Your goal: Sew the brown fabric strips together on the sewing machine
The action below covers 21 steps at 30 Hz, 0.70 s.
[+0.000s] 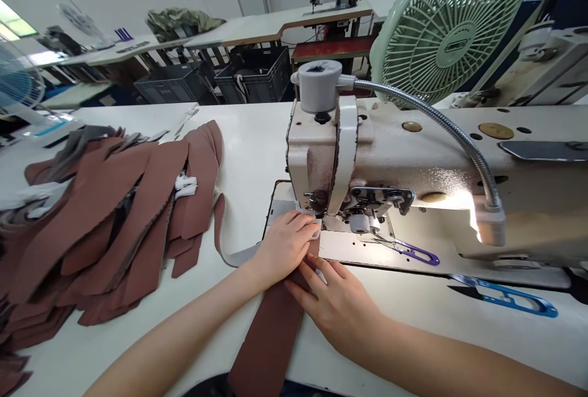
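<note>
My left hand (285, 245) lies flat with fingers together on a brown leather strip (271, 342), its fingertips right at the presser foot (321, 213) of the cream sewing machine (413, 164). My right hand (337, 302) rests open on the same strip just behind, fingers pointing toward the needle. The strip runs from the needle area back over the table's front edge toward me. A grey-backed curved piece (225, 244) sticks out to the left under my left wrist.
A pile of brown cut pieces (105, 225) covers the table's left side. Purple snips (416, 253) and blue snips (514, 299) lie on the machine bed at right. A green fan (452, 23) stands behind the machine. A gooseneck lamp (489, 225) shines beside the needle.
</note>
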Each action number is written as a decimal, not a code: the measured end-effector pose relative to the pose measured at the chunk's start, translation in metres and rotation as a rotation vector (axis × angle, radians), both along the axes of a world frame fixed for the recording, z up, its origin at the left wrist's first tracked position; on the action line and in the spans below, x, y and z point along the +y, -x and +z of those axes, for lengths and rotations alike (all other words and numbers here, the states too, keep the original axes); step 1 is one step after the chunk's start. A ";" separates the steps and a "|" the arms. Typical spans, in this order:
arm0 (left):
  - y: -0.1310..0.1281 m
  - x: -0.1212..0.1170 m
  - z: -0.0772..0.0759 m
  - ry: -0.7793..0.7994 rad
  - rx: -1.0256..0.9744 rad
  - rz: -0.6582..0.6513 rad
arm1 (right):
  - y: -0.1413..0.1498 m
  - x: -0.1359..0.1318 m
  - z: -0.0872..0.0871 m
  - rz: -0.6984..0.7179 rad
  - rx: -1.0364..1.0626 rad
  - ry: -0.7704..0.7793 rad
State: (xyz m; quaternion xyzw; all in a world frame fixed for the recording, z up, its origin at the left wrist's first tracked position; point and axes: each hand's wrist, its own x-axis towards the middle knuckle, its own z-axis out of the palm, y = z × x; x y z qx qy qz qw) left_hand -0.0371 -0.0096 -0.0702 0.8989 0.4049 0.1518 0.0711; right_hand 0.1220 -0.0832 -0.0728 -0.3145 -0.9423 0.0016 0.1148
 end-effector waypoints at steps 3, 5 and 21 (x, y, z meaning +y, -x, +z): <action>0.000 0.000 0.001 -0.006 0.015 -0.002 | 0.001 0.000 -0.001 -0.010 0.007 -0.016; -0.001 0.002 0.001 -0.007 0.027 -0.001 | 0.001 0.000 -0.001 -0.016 0.005 -0.025; -0.009 -0.034 0.053 0.135 0.576 -0.052 | 0.011 -0.023 -0.008 -0.008 0.036 -0.183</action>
